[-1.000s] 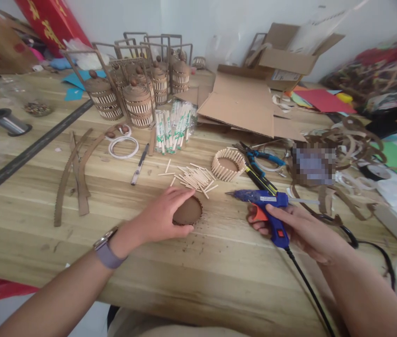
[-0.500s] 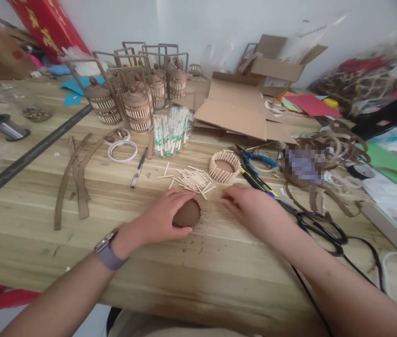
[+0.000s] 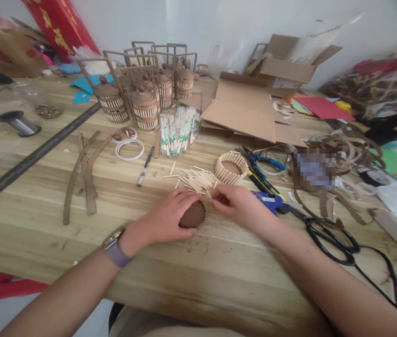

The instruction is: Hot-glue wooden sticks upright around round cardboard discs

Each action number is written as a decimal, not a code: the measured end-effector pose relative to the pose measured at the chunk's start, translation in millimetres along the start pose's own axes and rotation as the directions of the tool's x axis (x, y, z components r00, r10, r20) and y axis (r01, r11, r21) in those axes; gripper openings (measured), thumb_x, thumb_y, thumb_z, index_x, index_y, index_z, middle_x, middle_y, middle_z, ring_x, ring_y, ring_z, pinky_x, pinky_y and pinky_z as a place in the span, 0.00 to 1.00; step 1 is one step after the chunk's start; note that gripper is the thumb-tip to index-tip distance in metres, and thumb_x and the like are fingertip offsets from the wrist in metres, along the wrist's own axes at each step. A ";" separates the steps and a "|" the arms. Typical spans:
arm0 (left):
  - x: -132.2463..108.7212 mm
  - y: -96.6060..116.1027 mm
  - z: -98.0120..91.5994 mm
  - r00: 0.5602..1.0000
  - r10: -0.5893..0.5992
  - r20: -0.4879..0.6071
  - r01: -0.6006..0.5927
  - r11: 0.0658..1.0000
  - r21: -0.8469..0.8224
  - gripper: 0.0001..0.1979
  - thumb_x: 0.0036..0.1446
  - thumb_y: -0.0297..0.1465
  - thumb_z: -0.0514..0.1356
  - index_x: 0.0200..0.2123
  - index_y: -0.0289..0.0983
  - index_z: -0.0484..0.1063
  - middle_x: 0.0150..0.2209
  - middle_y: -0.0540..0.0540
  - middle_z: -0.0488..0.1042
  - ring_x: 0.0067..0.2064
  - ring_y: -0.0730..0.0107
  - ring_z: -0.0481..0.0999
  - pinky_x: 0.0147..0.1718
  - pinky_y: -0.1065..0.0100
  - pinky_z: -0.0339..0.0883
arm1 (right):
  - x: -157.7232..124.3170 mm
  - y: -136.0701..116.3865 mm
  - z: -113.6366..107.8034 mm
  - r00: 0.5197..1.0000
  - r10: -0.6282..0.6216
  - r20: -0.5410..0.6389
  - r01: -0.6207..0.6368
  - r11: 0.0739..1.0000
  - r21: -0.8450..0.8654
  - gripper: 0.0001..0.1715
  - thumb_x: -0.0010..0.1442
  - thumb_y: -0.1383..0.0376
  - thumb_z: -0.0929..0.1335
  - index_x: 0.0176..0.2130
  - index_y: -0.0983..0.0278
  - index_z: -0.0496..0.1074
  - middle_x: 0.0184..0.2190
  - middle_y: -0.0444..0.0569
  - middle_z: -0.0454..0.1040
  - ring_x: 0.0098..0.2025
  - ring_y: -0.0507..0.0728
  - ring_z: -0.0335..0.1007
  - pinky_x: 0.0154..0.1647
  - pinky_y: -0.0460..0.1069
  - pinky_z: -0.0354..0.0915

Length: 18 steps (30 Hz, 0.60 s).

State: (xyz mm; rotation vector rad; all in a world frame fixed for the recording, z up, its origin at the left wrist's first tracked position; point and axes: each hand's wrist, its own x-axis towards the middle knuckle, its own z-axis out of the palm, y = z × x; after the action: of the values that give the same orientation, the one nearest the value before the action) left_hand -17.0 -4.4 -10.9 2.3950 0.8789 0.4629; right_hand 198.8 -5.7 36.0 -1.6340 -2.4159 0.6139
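Item one: brown disc (image 3: 193,215), toothed rim, lying at centre frame; round, so no long axis to speak of. Left hand (image 3: 163,216): clasped about the disc from the left, thumb along the lower edge, fingers over the upper. Right hand (image 3: 237,204): just right of the disc, apart from the left hand, thumb and forefinger drawn together; a short pale stick (image 3: 208,193) shows at the tips — cannot tell if pinched.

Item two: loose sticks (image 3: 198,179), heaped just above the disc, between it and the stick ring (image 3: 229,176); many slant upper left to lower right. Both hands' fingertips are near the heap's lower edge.

Hidden: disc's left part, under the left hand; much of a blue tool (image 3: 270,201), behind the right. Pixelated: a patch (image 3: 313,168) at right of frame. Cut off: right forearm, lower right.
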 end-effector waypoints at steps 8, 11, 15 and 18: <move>1.0 -2.9 2.9 1.000 0.010 -0.015 -0.010 1.000 -0.025 0.38 0.48 0.31 0.67 0.62 0.38 0.58 0.62 0.37 0.65 0.64 0.50 0.60 0.63 0.45 0.55 | -31.3 -5.0 15.9 0.991 -0.123 0.055 0.089 0.904 0.419 0.04 0.60 0.69 0.66 0.34 0.62 0.70 0.26 0.42 0.75 0.27 0.51 0.70 0.28 0.44 0.63; 1.1 -3.6 3.2 1.000 0.010 -0.012 -0.010 1.000 -0.027 0.39 0.48 0.31 0.67 0.63 0.38 0.58 0.62 0.36 0.65 0.64 0.50 0.60 0.63 0.45 0.55 | -31.4 -7.1 18.8 0.986 -0.165 0.022 0.147 0.927 0.346 0.05 0.60 0.70 0.66 0.33 0.63 0.72 0.27 0.43 0.74 0.28 0.51 0.69 0.29 0.45 0.62; 1.7 -3.1 3.3 1.000 0.009 -0.003 -0.009 1.000 -0.029 0.39 0.48 0.31 0.67 0.62 0.34 0.59 0.62 0.34 0.65 0.64 0.49 0.60 0.63 0.45 0.54 | -31.1 -6.6 23.2 0.980 -0.201 -0.015 0.194 0.925 0.326 0.06 0.60 0.71 0.66 0.35 0.63 0.73 0.27 0.43 0.74 0.27 0.51 0.67 0.29 0.44 0.61; 2.0 -1.9 2.7 1.000 0.015 -0.011 -0.016 1.000 -0.026 0.38 0.48 0.30 0.66 0.63 0.37 0.58 0.62 0.37 0.65 0.64 0.49 0.60 0.63 0.44 0.54 | -30.7 -7.0 25.5 0.979 -0.204 -0.007 0.195 0.928 0.319 0.07 0.59 0.73 0.66 0.35 0.64 0.73 0.27 0.43 0.75 0.27 0.50 0.67 0.29 0.44 0.61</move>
State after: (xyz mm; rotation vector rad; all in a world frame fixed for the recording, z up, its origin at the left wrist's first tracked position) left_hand -15.1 -2.9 -13.9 2.3794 0.8546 0.4907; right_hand 195.8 -42.2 18.8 -1.2417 -2.3110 0.9352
